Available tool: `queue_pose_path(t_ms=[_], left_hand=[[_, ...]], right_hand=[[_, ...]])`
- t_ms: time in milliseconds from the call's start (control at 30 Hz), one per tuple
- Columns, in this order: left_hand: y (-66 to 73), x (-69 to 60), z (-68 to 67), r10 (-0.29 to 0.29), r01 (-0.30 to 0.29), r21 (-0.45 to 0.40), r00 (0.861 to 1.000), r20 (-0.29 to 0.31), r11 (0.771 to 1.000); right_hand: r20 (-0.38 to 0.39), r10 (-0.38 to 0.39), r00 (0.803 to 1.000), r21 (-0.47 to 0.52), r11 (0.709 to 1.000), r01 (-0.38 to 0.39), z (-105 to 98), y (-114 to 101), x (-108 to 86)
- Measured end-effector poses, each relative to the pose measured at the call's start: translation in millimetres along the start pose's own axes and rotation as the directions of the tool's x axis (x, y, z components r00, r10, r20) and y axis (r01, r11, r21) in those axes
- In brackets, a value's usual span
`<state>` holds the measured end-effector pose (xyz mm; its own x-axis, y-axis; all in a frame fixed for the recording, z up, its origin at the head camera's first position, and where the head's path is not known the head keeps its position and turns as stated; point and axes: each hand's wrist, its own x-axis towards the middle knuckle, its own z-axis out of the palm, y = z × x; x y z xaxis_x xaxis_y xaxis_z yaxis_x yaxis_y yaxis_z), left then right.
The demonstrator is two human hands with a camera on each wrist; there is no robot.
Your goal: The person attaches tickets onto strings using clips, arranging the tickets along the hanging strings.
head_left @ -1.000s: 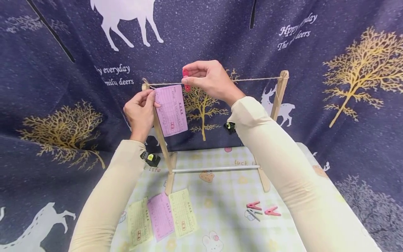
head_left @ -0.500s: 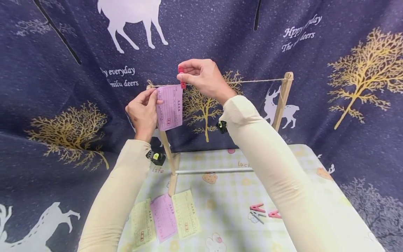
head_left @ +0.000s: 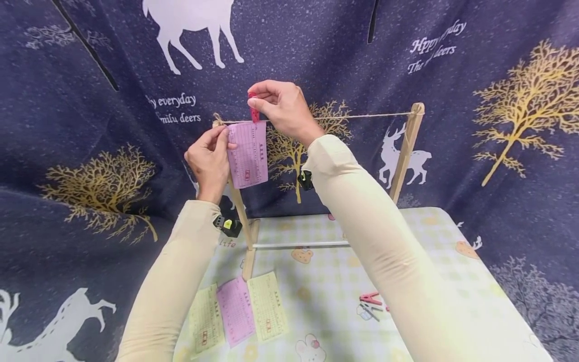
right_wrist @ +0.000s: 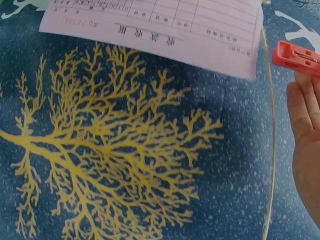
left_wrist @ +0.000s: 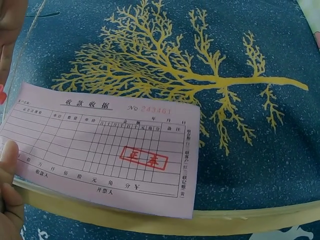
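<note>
My left hand (head_left: 209, 160) pinches a pink receipt slip (head_left: 249, 158) by its upper left corner, holding it up just under a thin string (head_left: 357, 116). Printed lines and a red stamp show on the slip (left_wrist: 100, 150) in the left wrist view. Above its top edge, my right hand (head_left: 287, 108) pinches a red clothespin (head_left: 255, 109), whose lower end points down. In the right wrist view the clothespin (right_wrist: 296, 56) is beside the string (right_wrist: 271, 130), apart from the paper there. Part of the left hand (left_wrist: 9, 185) shows at the left wrist view's edge.
The string spans two wooden posts (head_left: 404, 156) joined low down by a white rod (head_left: 298, 245). On the checked tablecloth (head_left: 334, 281) lie a pink slip (head_left: 236, 311) between two yellow slips (head_left: 268, 306), plus a red clothespin (head_left: 371, 298) and a grey clothespin (head_left: 370, 311).
My right hand has moved left with the red clothespin, from beside the pink slip to above its top edge. The left hand keeps its pinch on the slip. The view has shifted slightly.
</note>
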<state>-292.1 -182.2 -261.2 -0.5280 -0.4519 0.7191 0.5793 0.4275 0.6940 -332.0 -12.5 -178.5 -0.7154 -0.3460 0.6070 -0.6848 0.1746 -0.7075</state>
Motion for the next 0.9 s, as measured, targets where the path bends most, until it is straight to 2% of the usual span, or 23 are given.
queue_pose_path(t_ms=[233, 467, 667, 900], left_hand=[[-2.3, -0.4, -0.3, 0.031, -0.031, -0.011, 1.000, -0.002, 0.999], [-0.8, -0.5, 0.6, 0.036, -0.036, -0.013, 0.999, -0.002, 0.999], [-1.0, -0.1, 2.2, 0.034, -0.034, -0.025, 0.999, -0.008, 0.999], [-1.0, 1.1, 2.2, 0.002, -0.002, -0.007, 1.000, -0.001, 1.000]], right_hand=[[-0.014, -0.032, 0.999, -0.024, 0.999, 0.031, 11.4, -0.9, 2.6], [0.008, 0.021, 1.000, -0.038, 0.999, -0.021, 14.9, 2.5, 0.4], [0.029, 0.028, 0.999, -0.037, 0.999, -0.026, 16.4, 6.5, -0.8], [0.083, 0.034, 0.996, -0.118, 0.993, -0.024, 17.6, 10.1, 0.3]])
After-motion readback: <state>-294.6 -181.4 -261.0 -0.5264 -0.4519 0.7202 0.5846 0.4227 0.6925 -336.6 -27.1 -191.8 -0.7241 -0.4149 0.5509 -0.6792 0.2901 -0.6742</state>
